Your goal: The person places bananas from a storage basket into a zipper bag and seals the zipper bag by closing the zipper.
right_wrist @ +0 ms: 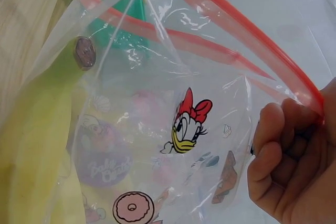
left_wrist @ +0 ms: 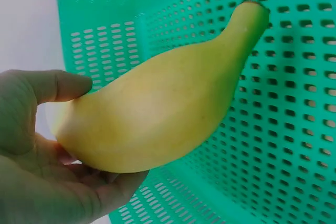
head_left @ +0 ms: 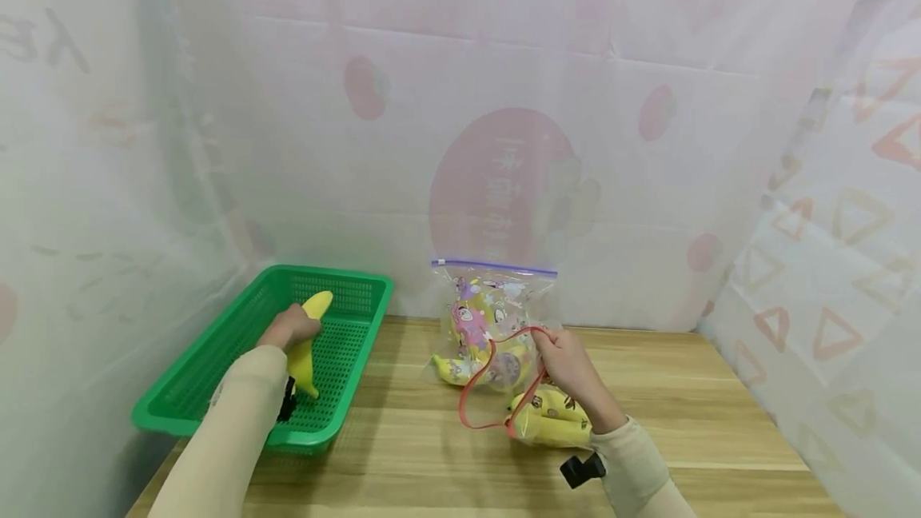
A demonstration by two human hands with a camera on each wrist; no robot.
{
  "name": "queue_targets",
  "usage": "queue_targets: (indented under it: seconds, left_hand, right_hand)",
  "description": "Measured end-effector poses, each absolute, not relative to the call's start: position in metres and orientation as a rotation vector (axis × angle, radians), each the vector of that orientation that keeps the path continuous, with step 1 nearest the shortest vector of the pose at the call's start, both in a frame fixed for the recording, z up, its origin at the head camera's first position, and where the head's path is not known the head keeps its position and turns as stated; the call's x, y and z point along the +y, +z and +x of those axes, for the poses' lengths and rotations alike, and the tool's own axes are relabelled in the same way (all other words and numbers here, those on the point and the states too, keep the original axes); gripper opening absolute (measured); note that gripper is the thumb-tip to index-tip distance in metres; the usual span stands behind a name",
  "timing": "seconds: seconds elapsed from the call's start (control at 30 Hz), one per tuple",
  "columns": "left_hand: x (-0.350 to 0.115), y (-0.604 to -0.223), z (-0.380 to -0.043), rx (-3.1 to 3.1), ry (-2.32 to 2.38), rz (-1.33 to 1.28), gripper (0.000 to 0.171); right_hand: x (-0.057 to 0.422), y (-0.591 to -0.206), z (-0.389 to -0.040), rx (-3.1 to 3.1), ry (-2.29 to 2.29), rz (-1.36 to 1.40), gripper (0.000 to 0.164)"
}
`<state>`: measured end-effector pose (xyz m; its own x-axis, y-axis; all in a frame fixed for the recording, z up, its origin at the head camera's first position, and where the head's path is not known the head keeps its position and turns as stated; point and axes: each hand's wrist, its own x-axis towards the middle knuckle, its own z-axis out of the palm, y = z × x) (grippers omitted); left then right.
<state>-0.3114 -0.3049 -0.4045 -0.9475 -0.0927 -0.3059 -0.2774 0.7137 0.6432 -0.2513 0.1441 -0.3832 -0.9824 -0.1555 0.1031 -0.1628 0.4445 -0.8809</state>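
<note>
In the green basket, my left hand (head_left: 291, 326) grips a yellow banana (left_wrist: 157, 108) at one end, thumb on one side and fingers beneath. The banana's greenish stem points away from the hand. My right hand (head_left: 572, 362) pinches the red top edge of a clear printed zip bag (right_wrist: 247, 38), whose mouth gapes open. Yellow bananas (head_left: 552, 428) lie inside this bag, low on the table. In the right wrist view one banana's cut stem shows at the left, and a cartoon duck is printed on the plastic.
The green basket (head_left: 381, 302) stands at the table's left. Behind the red-edged bag, a clear bag with a purple zip (head_left: 496, 266) stands against the cloth backdrop (head_left: 324, 142), bananas (head_left: 453, 372) in it. Cloth walls flank the wooden table (head_left: 403, 454).
</note>
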Motion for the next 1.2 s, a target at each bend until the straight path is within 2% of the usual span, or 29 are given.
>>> queue_targets:
  seconds: [0.13,0.27,0.73,0.93,1.2]
  left_hand:
    - [-0.3,-0.396,-0.308,2.717,1.077,-0.288,0.068]
    - [-0.297,-0.394,-0.308,2.752,1.143,-0.31,0.075]
    - [-0.282,-0.374,-0.304,2.812,1.405,-0.315,0.071]
    - [-0.269,-0.361,-0.299,2.821,1.525,-0.284,0.075]
    - [-0.244,-0.344,-0.295,2.798,1.719,-0.252,0.07]
  right_hand:
    - [0.144,-0.383,-0.251,-2.662,1.629,0.288,0.049]
    - [0.144,-0.384,-0.251,-2.65,1.648,0.302,0.051]
    - [0.145,-0.383,-0.25,-2.662,1.641,0.29,0.053]
    - [0.146,-0.382,-0.25,-2.665,1.65,0.292,0.053]
    - [0.147,-0.381,-0.25,-2.662,1.649,0.284,0.052]
